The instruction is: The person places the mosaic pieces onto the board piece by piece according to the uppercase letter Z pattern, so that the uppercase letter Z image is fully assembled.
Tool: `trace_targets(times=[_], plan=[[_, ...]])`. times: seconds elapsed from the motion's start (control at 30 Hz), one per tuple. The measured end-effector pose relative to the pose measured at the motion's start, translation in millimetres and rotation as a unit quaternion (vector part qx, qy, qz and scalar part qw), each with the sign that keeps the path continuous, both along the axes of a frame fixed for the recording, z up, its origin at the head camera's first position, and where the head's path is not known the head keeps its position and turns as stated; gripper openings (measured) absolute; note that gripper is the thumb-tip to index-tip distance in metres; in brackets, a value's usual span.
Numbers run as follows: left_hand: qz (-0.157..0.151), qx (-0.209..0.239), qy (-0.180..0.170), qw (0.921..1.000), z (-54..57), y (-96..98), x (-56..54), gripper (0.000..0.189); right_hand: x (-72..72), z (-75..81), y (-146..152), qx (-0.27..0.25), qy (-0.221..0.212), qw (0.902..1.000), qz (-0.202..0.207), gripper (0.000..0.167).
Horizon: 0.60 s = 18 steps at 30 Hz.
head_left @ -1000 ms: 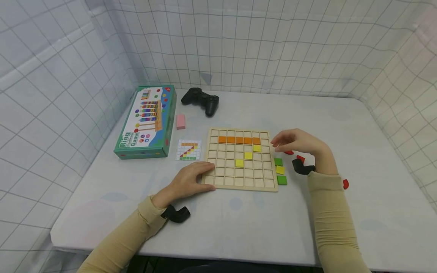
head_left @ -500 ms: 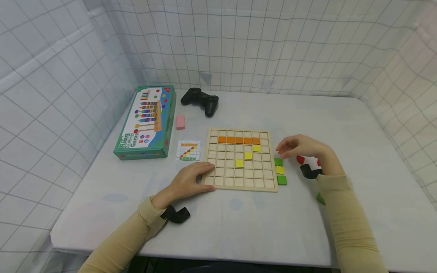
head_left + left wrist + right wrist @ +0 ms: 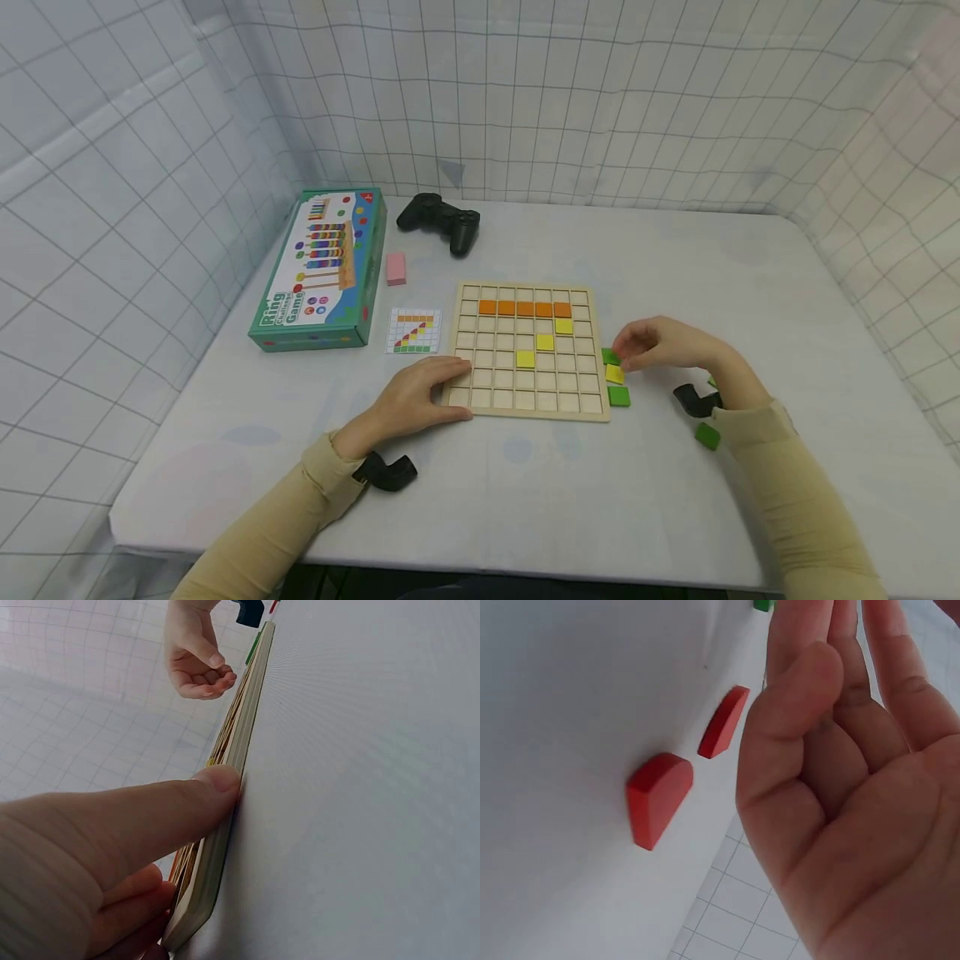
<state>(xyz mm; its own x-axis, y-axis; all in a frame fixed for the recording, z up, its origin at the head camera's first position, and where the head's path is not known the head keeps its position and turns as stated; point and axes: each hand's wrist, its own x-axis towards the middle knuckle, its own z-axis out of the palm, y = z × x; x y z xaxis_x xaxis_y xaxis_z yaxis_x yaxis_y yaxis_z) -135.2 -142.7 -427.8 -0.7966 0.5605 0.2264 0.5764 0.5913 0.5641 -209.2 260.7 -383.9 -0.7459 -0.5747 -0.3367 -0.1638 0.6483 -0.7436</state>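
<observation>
A wooden grid board (image 3: 504, 400) lies mid-table, bearing a row of orange tiles (image 3: 526, 309) and a diagonal of three yellow tiles (image 3: 545, 342). At its near left corner my left hand (image 3: 420, 392) holds it; the left wrist view shows the thumb (image 3: 172, 806) pressing the edge. My right hand (image 3: 663, 343) hovers with loosely curled fingers by the board's right side, no piece visible in it. Beneath and beside its fingertips are a green tile (image 3: 610, 356), a loose yellow tile (image 3: 615, 374) and another green tile (image 3: 618, 396). Two red curved pieces (image 3: 660, 799) appear in the right wrist view.
Left of the board lies a pattern card (image 3: 414, 331). Behind it are a pink block (image 3: 396, 269), a black game controller (image 3: 440, 222) and a green game box (image 3: 318, 267). Another green tile (image 3: 707, 435) lies near the right sleeve. Grid-patterned cloth walls surround the table.
My right hand has moved right and nearer to me, from the board's right edge to above the loose tiles. The red pieces are now hidden in the head view. My left hand stays put.
</observation>
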Motion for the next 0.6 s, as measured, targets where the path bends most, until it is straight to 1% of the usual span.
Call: trace_targets(times=[0.2, 0.37, 0.6], plan=[[-0.001, 0.001, 0.002, 1.0, 0.3, -0.2, 0.5, 0.067, 6.6, -8.1, 0, -0.017, 0.02, 0.9996, -0.013, 0.029], [0.0, 0.004, 0.001, 1.0, -0.4, -0.7, 0.5, 0.067, 10.6, -12.6, -1, -0.022, 0.043, 0.9988, -0.014, 0.028], [-0.001, 0.005, 0.002, 1.0, -0.6, -0.4, 0.5, 0.067, 13.9, -14.5, -4, -0.028, 0.049, 0.9981, -0.023, 0.028]])
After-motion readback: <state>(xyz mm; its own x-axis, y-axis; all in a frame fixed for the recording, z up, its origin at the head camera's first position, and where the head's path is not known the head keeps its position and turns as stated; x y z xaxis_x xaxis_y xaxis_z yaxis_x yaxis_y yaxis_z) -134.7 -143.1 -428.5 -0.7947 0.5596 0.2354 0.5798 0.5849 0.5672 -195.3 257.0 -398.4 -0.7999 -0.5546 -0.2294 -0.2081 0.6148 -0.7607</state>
